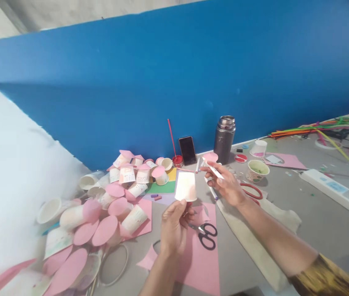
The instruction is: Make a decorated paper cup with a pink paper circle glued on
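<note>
In the middle of the head view, my left hand (176, 228) grips a white paper cup (186, 186) by its lower end, thumb on the near side. To its right, my right hand (223, 183) holds a white marker pen (215, 169) between the fingers, its tip toward the upper left and apart from the cup. Below the cup, black-handled scissors (208, 236) lie on a pink paper sheet (200, 267). Two small marker caps (156, 197) rest left of the cup. Another white marker (213, 191) lies under my right hand.
Several cups with pink paper discs (106, 228) are heaped at the left. A dark flask (224, 139), a phone (187, 150) and a red pot (177, 160) stand by the blue partition (162, 82). Right are a patterned cup (257, 170), red-handled scissors (252, 191) and a power strip (337, 193).
</note>
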Demonstrator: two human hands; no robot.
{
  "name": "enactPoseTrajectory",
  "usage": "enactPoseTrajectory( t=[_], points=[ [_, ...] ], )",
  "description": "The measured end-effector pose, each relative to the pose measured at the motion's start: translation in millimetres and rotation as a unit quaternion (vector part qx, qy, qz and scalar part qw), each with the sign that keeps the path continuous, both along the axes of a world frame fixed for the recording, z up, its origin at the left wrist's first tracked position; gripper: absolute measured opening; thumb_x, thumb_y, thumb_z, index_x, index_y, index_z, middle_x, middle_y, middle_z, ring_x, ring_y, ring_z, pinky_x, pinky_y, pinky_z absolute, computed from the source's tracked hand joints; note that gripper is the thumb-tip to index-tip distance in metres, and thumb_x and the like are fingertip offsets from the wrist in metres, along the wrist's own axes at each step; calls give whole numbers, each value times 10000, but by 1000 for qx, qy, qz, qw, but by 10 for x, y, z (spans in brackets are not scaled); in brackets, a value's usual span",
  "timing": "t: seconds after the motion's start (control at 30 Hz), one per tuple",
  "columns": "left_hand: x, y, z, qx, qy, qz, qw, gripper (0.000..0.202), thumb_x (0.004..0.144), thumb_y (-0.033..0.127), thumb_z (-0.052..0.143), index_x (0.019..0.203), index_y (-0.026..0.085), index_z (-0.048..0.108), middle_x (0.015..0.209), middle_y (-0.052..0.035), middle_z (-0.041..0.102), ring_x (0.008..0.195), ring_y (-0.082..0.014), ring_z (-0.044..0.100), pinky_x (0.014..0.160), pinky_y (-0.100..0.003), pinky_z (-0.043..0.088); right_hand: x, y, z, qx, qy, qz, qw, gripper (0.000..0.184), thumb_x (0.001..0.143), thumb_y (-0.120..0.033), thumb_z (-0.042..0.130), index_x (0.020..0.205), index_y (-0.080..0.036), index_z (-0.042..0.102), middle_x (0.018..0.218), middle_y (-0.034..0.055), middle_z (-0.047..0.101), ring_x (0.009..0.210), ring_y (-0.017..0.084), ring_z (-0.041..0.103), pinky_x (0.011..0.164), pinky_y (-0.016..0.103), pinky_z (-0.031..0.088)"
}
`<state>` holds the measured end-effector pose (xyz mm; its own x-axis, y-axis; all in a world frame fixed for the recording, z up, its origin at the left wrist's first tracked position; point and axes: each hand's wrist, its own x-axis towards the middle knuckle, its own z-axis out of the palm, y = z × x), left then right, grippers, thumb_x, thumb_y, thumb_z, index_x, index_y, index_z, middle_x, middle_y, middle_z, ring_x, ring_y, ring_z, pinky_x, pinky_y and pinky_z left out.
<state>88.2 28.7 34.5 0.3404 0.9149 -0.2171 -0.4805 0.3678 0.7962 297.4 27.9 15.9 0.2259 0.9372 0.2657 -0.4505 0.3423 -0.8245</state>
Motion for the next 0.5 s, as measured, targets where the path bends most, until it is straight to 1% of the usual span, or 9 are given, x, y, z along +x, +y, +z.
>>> enactPoseTrajectory(
  t=[0.1, 0.2, 0.23, 0.3, 0.33, 0.37, 0.4, 0.43, 0.5],
  points=[
    [-39, 56, -26, 23, 27, 25, 999, 348, 652, 401, 925, 737, 116, 744, 766, -58, 705, 616, -119, 607, 557, -239, 480, -8, -7, -14, 3, -18, -5, 1000, 646, 701, -455, 888, 1287, -290, 671, 1251, 100, 711, 978, 212, 617, 714, 290, 525],
    [-101, 117, -25, 25, 14, 51, 998, 329, 644, 386, 925, 738, 131, 739, 756, -35, 694, 620, -118, 607, 550, -236, 486, 11, -9, -63, -19, -74, -47, 996, 440, 817, -428, 804, 1211, -279, 679, 1101, 77, 749, 866, 187, 616, 688, 288, 508],
    [-134, 139, -22, 22, 8, 62, 998, 322, 637, 374, 928, 735, 137, 734, 744, -24, 688, 618, -116, 604, 545, -232, 488, 20, -10, -80, -21, -105, -58, 993, 412, 854, -420, 766, 1226, -279, 662, 1103, 75, 747, 869, 189, 621, 700, 295, 514],
    [-218, 178, -16, 10, 2, 80, 997, 320, 611, 352, 937, 725, 144, 722, 722, -10, 681, 608, -111, 599, 529, -223, 493, 23, -18, -107, -15, -203, -56, 978, 473, 893, -406, 708, 1334, -283, 588, 1232, 88, 710, 972, 212, 636, 755, 321, 540],
    [-266, 190, -16, 1, 1, 87, 996, 325, 595, 344, 941, 718, 145, 715, 712, -8, 682, 601, -110, 597, 522, -219, 497, 10, -23, -117, -14, -284, -48, 958, 535, 906, -398, 682, 1406, -284, 529, 1324, 98, 668, 1044, 224, 634, 792, 334, 551],
    [-316, 194, -18, -8, 3, 93, 996, 330, 580, 337, 943, 711, 144, 709, 702, -8, 684, 594, -111, 597, 513, -217, 501, -14, -26, -126, -19, -377, -42, 925, 591, 910, -387, 668, 1459, -281, 478, 1394, 107, 624, 1107, 236, 625, 837, 351, 555],
    [-366, 190, -23, -17, 6, 96, 995, 328, 578, 332, 939, 711, 144, 706, 698, -11, 689, 592, -113, 599, 507, -216, 505, -47, -26, -136, -27, -470, -36, 882, 624, 906, -379, 668, 1483, -267, 458, 1424, 119, 600, 1148, 250, 616, 882, 371, 551],
    [-413, 180, -30, -27, 11, 100, 995, 317, 580, 319, 932, 711, 143, 703, 690, -13, 691, 587, -115, 600, 501, -215, 509, -87, -22, -148, -40, -564, -36, 824, 631, 903, -386, 672, 1485, -252, 466, 1417, 128, 601, 1168, 263, 610, 926, 391, 538],
    [-493, 149, -46, -50, 21, 108, 993, 274, 601, 277, 910, 716, 146, 699, 679, -12, 694, 576, -116, 601, 497, -214, 518, -167, 1, -183, -58, -657, -30, 751, 604, 862, -406, 735, 1409, -209, 572, 1311, 154, 658, 1193, 319, 587, 996, 453, 494]
  ],
)
